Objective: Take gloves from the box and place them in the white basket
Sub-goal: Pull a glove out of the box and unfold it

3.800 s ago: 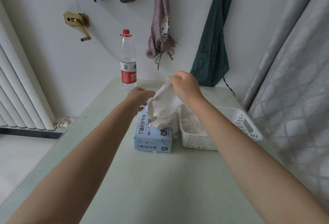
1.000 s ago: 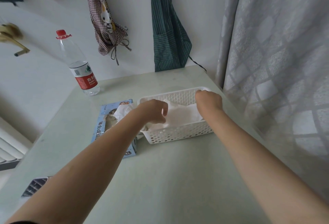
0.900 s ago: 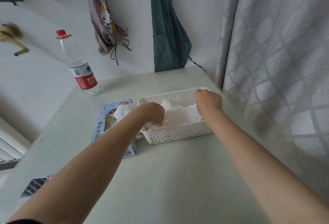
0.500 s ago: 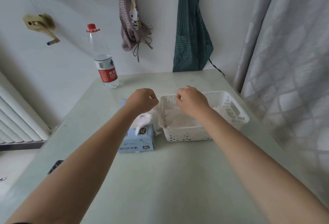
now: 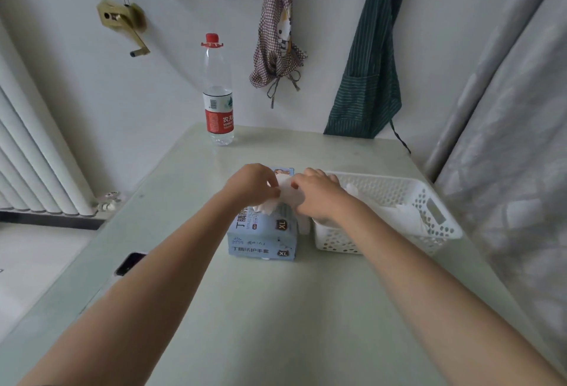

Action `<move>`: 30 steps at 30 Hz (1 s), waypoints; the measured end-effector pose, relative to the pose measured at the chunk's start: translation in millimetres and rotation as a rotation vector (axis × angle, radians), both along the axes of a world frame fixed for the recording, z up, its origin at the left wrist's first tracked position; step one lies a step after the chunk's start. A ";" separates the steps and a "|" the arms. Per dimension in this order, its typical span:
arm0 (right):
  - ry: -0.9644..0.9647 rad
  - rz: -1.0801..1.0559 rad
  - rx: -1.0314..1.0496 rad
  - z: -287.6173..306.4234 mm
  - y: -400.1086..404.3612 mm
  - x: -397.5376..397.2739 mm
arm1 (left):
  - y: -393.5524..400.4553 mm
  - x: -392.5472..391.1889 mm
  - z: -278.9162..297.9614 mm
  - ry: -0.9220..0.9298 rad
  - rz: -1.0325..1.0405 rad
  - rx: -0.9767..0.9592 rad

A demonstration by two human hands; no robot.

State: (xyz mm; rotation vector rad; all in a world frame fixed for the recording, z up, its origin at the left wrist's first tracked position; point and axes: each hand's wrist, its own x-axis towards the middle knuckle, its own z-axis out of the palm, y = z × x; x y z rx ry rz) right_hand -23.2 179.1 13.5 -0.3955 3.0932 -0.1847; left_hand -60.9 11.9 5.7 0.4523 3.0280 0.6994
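Both hands have come back from over the basket and now meet above the box. The left hand (image 5: 252, 184) and the right hand (image 5: 316, 194) are close together, fingers curled, each pinching a side of the same white glove (image 5: 283, 194) that sticks up out of the box (image 5: 264, 233). The glove is right between the two hands, so neither hand has to reach. The blue box lies on the surface (image 5: 276, 309) with its long side running away from the person, and more crumpled white glove shows at its top opening. The white basket (image 5: 429, 226) stands just beside the box on the right, nearer the right hand. Its long side runs left to right. A few white gloves already lie inside it, so some of the job looks done. The next move is likely to pull the glove up and carry it a short way to the right. A water bottle (image 5: 217, 94) stands farther back on the surface, and a dark phone (image 5: 130, 263) lies near its left edge
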 end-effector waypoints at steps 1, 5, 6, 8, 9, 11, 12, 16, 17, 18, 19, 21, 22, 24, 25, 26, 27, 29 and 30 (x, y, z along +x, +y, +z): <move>0.018 -0.007 -0.001 0.9 0.3 -0.6 | -4.0 -2.5 2.0 0.031 0.057 0.006; 0.027 -0.005 -0.010 -1.8 -5.5 -3.1 | -21.6 -10.6 5.1 -0.002 0.261 0.008; 0.035 0.005 -0.016 -3.2 -8.6 -2.9 | -24.8 -11.1 5.5 -0.027 0.277 0.001; 0.060 0.015 -0.007 -5.4 -15.9 -2.5 | -30.0 -11.7 5.7 -0.055 0.254 -0.026; 0.064 0.013 -0.007 -5.1 -18.6 -1.8 | -31.1 -11.8 4.9 -0.038 0.213 -0.018; 0.066 0.007 -0.016 -3.4 -21.4 0.2 | -30.8 -9.2 3.0 0.023 0.108 0.084; 0.072 0.005 -0.033 -1.6 -21.9 2.2 | -29.8 -6.3 3.0 0.042 0.056 0.149; 0.055 -0.028 -0.154 2.7 -21.3 7.1 | -26.5 -1.9 1.4 -0.001 -0.091 0.101; 0.050 -0.029 -0.156 1.2 -21.8 6.5 | -26.1 -0.3 0.7 -0.011 -0.093 0.075; 0.055 -0.026 -0.138 -1.3 -22.3 5.0 | -26.0 0.6 -0.2 0.004 -0.077 0.071; 0.064 -0.023 -0.114 -4.4 -22.1 2.9 | -26.4 0.9 -1.0 0.034 -0.046 0.087; 0.089 -0.031 -0.108 -9.1 -22.1 -0.6 | -28.8 0.7 -0.5 0.089 0.047 0.129; 0.096 -0.037 -0.116 -9.9 -22.4 -1.7 | -30.7 0.5 1.5 0.108 0.094 0.148; 0.094 -0.038 -0.122 -11.0 -23.5 -4.1 | -35.1 -1.2 6.5 0.153 0.183 0.173; 0.078 -0.042 -0.123 -11.2 -24.2 -5.2 | -36.9 -2.1 9.5 0.189 0.221 0.188; 0.061 -0.044 -0.122 -11.8 -24.8 -5.9 | -37.9 -2.6 12.4 0.221 0.252 0.217; 0.048 -0.043 -0.119 -12.4 -25.7 -6.4 | -38.2 -2.7 16.5 0.251 0.275 0.256; 0.028 -0.045 -0.095 -14.9 -27.4 -7.1 | -38.7 -2.8 21.2 0.263 0.318 0.356; 0.032 -0.048 -0.092 -15.4 -28.2 -6.8 | -38.9 -3.4 22.4 0.255 0.338 0.401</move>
